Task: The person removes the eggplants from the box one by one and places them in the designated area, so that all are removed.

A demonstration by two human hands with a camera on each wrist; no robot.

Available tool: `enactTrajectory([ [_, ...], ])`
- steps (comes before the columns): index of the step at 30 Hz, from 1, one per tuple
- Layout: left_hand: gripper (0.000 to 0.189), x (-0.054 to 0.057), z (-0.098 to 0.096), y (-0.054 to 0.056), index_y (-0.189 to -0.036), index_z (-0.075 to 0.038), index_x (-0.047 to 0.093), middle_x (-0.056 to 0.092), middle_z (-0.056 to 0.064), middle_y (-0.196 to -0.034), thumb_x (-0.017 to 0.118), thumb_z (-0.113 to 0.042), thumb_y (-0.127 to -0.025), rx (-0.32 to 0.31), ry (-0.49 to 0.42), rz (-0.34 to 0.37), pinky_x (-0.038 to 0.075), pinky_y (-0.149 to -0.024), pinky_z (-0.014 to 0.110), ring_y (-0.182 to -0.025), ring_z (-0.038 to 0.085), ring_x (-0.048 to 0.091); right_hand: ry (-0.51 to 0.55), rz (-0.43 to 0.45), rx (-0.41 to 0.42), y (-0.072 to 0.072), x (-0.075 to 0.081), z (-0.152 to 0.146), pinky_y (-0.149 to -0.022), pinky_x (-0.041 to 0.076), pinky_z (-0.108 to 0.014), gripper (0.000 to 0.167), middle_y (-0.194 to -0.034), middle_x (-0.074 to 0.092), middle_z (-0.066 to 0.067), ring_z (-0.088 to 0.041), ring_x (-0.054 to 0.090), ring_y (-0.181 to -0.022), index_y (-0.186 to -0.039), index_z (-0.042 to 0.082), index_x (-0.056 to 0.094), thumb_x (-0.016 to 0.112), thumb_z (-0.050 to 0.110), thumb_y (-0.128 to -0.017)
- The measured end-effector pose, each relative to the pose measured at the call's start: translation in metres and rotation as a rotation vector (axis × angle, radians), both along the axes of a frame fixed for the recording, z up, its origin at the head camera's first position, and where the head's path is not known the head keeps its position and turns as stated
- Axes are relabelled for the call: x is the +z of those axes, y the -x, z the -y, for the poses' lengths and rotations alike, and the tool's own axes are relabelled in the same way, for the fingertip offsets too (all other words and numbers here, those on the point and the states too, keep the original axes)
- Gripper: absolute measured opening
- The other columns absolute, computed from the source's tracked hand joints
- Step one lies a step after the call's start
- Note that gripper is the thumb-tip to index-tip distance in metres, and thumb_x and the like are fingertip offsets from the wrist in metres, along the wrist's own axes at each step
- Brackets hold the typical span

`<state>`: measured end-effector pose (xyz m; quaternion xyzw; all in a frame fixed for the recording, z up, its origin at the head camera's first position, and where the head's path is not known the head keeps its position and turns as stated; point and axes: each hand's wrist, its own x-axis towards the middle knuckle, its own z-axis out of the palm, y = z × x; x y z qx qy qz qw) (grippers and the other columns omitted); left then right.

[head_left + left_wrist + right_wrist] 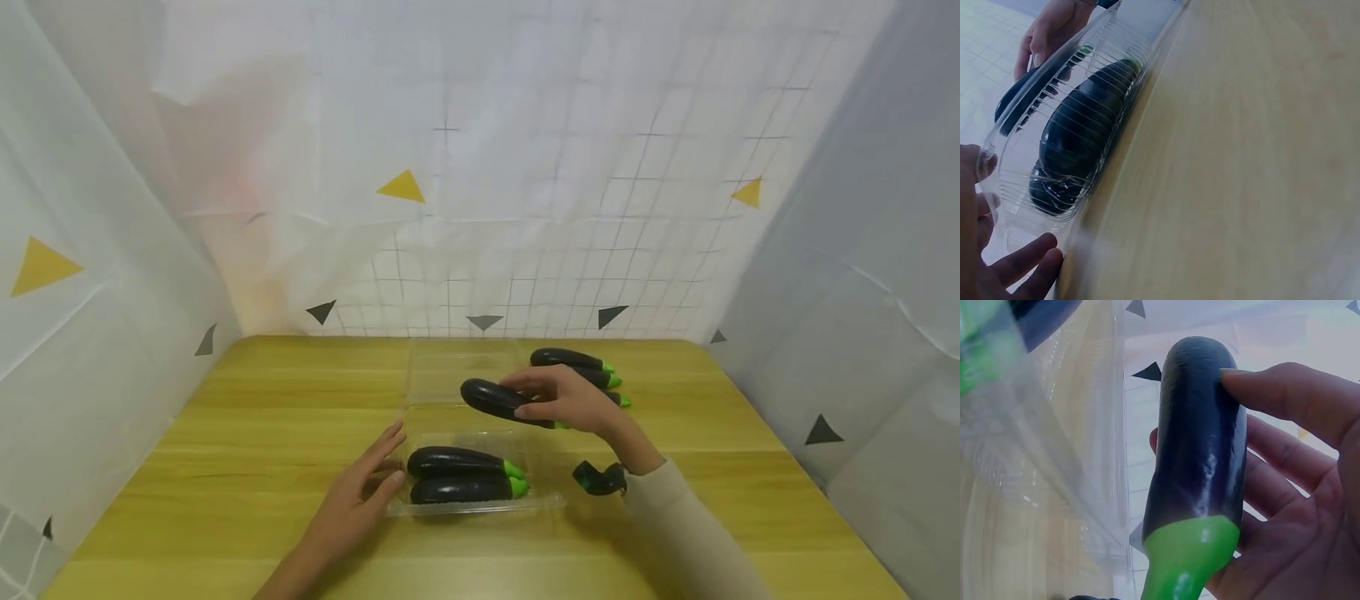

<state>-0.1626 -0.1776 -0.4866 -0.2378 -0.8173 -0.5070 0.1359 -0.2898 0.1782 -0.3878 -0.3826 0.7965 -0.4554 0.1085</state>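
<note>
My right hand (566, 398) pinches a dark purple eggplant (491, 397) between thumb and fingers, above the table behind the clear plastic container (551, 502). In the right wrist view the held eggplant (1200, 431) shows its bright green stem end. Two more eggplants (465, 488) lie side by side in the container, green ends to the right. My left hand (352, 492) is at the container's left end, fingers fairly straight. In the left wrist view the fingers (1025, 261) are close around that end; firm contact is hard to tell.
Several eggplants (566, 358) lie stacked in a row at the back right, partly hidden by my right hand. The container's clear lid (420, 367) lies folded back behind it on the wooden table (285, 400). White sheet walls (480, 275) enclose the back and sides.
</note>
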Motion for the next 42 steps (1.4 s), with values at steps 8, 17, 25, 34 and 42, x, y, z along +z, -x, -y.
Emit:
enactTrajectory([
  [8,0.051,0.002,0.0,-0.001,-0.155,-0.01,0.049,0.035,0.011,-0.165,0.062,-0.009,-0.105,-0.024,-0.011,-0.032,0.059,-0.091,0.038,-0.117,0.035,0.067,-0.008,-0.009,-0.007,0.001,-0.005,-0.009,-0.096,0.057,-0.039,0.046,-0.133,0.067,-0.008,-0.025,0.067,-0.117,-0.14,0.006,0.065,0.077,0.015,-0.097],
  [17,0.052,-0.001,0.0,-0.001,-0.155,-0.015,0.05,0.036,0.008,-0.165,0.063,-0.012,-0.105,0.006,0.001,-0.009,0.059,-0.092,0.038,-0.119,0.032,0.066,0.029,-0.01,-0.01,0.0,-0.009,-0.025,-0.094,0.058,-0.035,0.047,-0.135,0.066,-0.013,-0.031,0.066,-0.118,-0.141,0.003,0.063,0.076,0.01,-0.097],
  [25,0.051,-0.001,0.0,-0.001,-0.155,-0.014,0.05,0.036,0.01,-0.165,0.063,-0.011,-0.105,0.002,0.004,-0.025,0.06,-0.091,0.038,-0.117,0.033,0.067,0.03,0.016,-0.025,0.002,-0.011,-0.038,-0.093,0.058,-0.035,0.045,-0.135,0.066,-0.016,-0.033,0.066,-0.118,-0.141,0.003,0.063,0.075,0.009,-0.097],
  [34,0.051,0.001,0.0,-0.002,-0.155,-0.015,0.049,0.036,0.007,-0.165,0.063,-0.012,-0.106,0.007,0.004,-0.004,0.059,-0.091,0.037,-0.118,0.031,0.067,-0.002,0.056,-0.082,0.0,-0.008,-0.053,-0.091,0.058,-0.033,0.045,-0.138,0.063,-0.02,-0.038,0.064,-0.12,-0.14,0.001,0.063,0.074,0.008,-0.097],
  [42,0.05,0.002,0.0,-0.002,-0.154,-0.013,0.05,0.036,0.009,-0.165,0.062,-0.011,-0.106,-0.001,0.001,-0.017,0.059,-0.092,0.039,-0.118,0.033,0.067,0.009,0.053,-0.108,0.007,-0.011,-0.065,-0.093,0.057,-0.031,0.046,-0.138,0.063,-0.019,-0.037,0.063,-0.122,-0.139,0.002,0.065,0.077,0.008,-0.095],
])
